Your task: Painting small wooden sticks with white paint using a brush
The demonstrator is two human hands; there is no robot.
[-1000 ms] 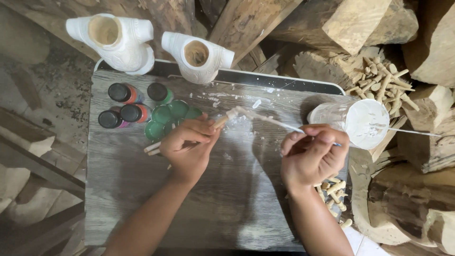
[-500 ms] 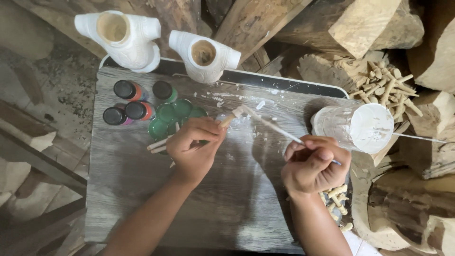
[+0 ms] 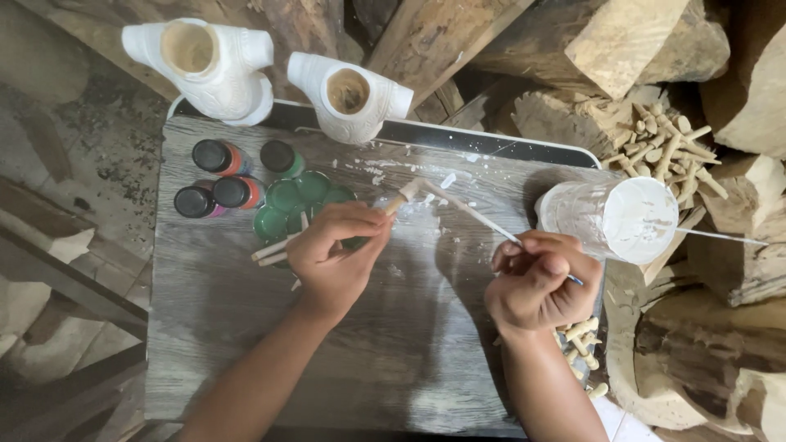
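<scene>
**A:** What have the hands got from where you sit?

**B:** I see the left hand (image 3: 332, 258) near the middle of the grey table (image 3: 213, 327), its fingers (image 3: 360, 219) closed narrow around a small wooden peg (image 3: 401, 199) whose far tip is coated white. The right hand (image 3: 536, 286) sits to the right and a bit nearer, fingers pinched on a thin paintbrush (image 3: 475, 217). The brush runs up and left from that hand, and its tip meets the peg's white end.

**A:** What's around them?

**B:** Just left of the left hand I make out a green paint palette (image 3: 295, 205) with round wells, and a few bare wooden sticks (image 3: 274, 250) poking out from under the hand. Left of the palette stand four small paint bottles (image 3: 221, 176) with dark caps. To the right, just beside the right hand, a clear plastic cup (image 3: 614, 219) smeared white lies tipped on its side at the table's edge.

**A:** And further off?

**B:** Two white carved figures (image 3: 270, 78) with hollow tops at the far edge of the table, rough wood blocks (image 3: 622, 41) behind, and a heap of short pegs (image 3: 663, 139) far right. White splatter marks the table near the brush tip.
</scene>
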